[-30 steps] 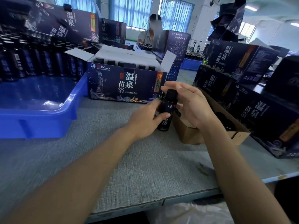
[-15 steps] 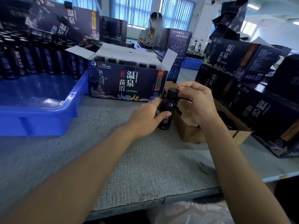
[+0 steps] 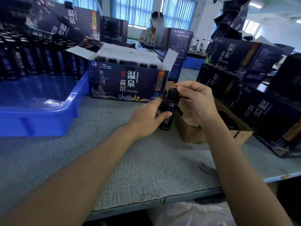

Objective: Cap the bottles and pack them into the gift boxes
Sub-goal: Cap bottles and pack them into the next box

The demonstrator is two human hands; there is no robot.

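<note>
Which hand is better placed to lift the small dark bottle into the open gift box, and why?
Probably left. The left hand grips the small dark labelled bottle round its body, nearest the open dark-blue cardboard gift box; the right hand only pinches its black cap.

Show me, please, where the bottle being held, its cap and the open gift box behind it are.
bottle (image 3: 170, 106): head view, on the dark body beside the round logo.
bottle cap (image 3: 173, 94): head view, on the side of the black cap.
open gift box (image 3: 114, 84): head view, on its printed front wall.
</note>
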